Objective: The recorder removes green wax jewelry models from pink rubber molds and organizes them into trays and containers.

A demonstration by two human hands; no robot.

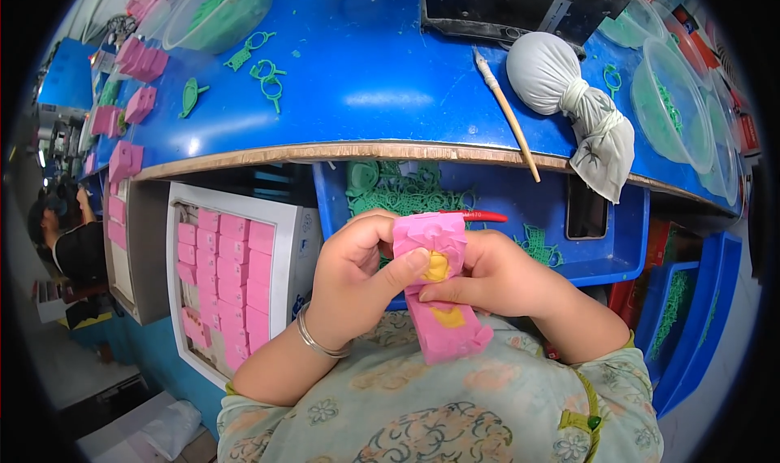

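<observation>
A pink rubber mold [451, 329] with yellow patches hangs in front of my body, its two halves folded apart at the middle. My left hand [363, 256] grips the upper half from the left, thumb pressed beside a yellow patch. My right hand [504, 276] is closed on the mold from the right, its thumb near the fold. Just behind the mold a red-handled tool [486, 216] sticks out above my right fingers; its other end is hidden. Below lies a blue tray [605, 269] of green wax pieces [398, 188].
A dark phone [587, 209] lies in the tray. On the blue table [357, 81] are a tied white cloth bag [543, 71], a wooden-handled brush [508, 115], and loose green wax pieces [268, 77]. Left, a white-framed box [280, 243] holds many pink molds. Another person [77, 243] works far left.
</observation>
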